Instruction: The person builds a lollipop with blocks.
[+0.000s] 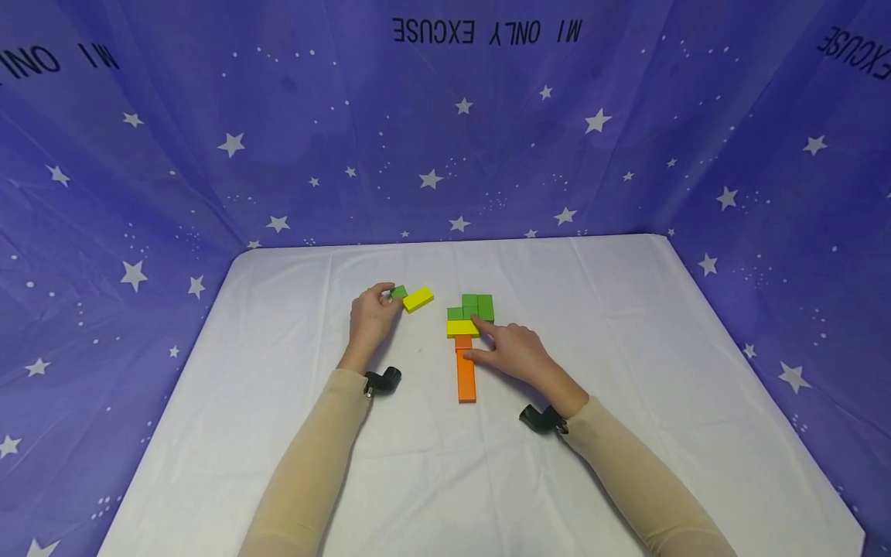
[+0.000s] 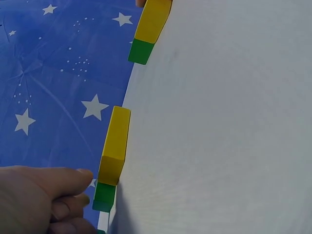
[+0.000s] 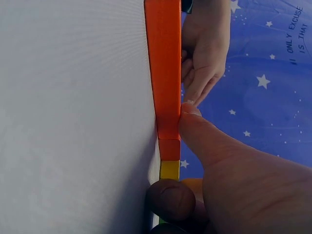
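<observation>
In the head view a flat figure lies on the table: a long orange block [image 1: 466, 379], a short orange block [image 1: 462, 343], a yellow block [image 1: 459, 329] and several green blocks [image 1: 485, 307]. My right hand [image 1: 518, 352] touches it, thumb on the orange part, index finger at the yellow and green blocks. My left hand [image 1: 372, 313] is at a loose green block [image 1: 399, 292], thumb and fingers around it. The left wrist view shows no block between its fingertips. Beside it lies a loose yellow block [image 1: 418, 299], also seen in the left wrist view [image 2: 114, 144].
A white cloth [image 1: 431, 480] covers the table. A purple curtain with stars [image 1: 390, 155] stands behind and along both sides. A black wrist mount [image 1: 384, 380] is on my left wrist and another wrist mount [image 1: 541, 418] is on the right.
</observation>
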`<state>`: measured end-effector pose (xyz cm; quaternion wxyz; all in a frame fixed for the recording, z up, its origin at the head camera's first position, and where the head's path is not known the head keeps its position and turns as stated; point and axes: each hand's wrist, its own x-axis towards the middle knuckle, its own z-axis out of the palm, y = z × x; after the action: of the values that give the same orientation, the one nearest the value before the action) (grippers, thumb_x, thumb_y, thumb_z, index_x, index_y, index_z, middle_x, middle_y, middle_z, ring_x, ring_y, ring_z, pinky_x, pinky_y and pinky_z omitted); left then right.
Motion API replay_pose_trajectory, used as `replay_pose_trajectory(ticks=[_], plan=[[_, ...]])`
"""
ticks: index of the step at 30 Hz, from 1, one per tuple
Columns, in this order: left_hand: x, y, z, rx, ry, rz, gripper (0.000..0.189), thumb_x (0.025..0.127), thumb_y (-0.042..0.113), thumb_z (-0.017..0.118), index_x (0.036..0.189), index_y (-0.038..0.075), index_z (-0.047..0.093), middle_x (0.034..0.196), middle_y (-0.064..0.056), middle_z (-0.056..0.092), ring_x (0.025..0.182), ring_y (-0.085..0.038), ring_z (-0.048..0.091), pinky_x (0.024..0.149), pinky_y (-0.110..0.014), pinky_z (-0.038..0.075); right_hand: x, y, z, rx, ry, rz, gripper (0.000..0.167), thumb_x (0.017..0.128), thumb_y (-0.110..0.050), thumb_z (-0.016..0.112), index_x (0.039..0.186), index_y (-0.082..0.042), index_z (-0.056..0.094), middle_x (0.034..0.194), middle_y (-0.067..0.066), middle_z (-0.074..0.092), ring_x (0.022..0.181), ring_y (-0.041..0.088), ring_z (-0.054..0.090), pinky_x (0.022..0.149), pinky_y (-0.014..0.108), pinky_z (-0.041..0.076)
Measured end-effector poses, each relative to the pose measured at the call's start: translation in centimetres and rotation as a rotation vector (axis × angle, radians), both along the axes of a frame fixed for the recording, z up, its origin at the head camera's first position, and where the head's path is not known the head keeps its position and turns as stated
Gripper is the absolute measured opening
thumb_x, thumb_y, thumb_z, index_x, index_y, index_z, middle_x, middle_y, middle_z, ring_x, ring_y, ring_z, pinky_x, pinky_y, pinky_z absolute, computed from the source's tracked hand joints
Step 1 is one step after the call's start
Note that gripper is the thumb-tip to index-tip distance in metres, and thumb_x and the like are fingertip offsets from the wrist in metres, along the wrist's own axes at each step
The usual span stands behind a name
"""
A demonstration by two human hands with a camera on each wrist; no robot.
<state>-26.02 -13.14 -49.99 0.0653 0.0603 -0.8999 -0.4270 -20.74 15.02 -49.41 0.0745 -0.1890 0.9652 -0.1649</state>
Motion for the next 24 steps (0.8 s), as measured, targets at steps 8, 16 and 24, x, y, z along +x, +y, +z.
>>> replay_pose_trajectory(ticks=[8,16,24], plan=[[-0.23,-0.2,-0.35,-0.041,-0.003,0.031,0.043,0.089,0.024,0.069,0.129,0.009,0.065,0.066,-0.002,0.055,0.053,-0.013,0.044,0.05,-0.028,0.035,0.04,0.02,-0.08,0.002,0.006,0.001,0.084,0.082,-0.067,0.066,0.151,-0.023,0.044,0.051,-0.003,0.03,0.047,0.016,0.026,0.049,0.032,0.024],[-0.23,-0.17,-0.59,-0.054,0.025,0.063,0.037,0.088,0.021,0.07,0.122,0.007,0.069,0.064,-0.002,0.054,0.053,-0.014,0.043,0.051,-0.03,0.035,0.11,0.03,-0.12,-0.006,0.0,0.002,0.084,0.082,-0.067,0.065,0.151,-0.022,0.044,0.051,-0.003,0.03,0.047,0.016,0.026,0.049,0.032,0.023],[-0.12,-0.01,-0.61,-0.036,0.038,0.086,0.036,0.089,0.02,0.07,0.122,0.006,0.068,0.063,-0.003,0.053,0.052,-0.015,0.043,0.049,-0.03,0.034,0.02,0.09,-0.31,-0.009,0.015,0.007,0.085,0.082,-0.068,0.065,0.15,-0.022,0.045,0.051,-0.004,0.03,0.047,0.015,0.026,0.048,0.031,0.024]])
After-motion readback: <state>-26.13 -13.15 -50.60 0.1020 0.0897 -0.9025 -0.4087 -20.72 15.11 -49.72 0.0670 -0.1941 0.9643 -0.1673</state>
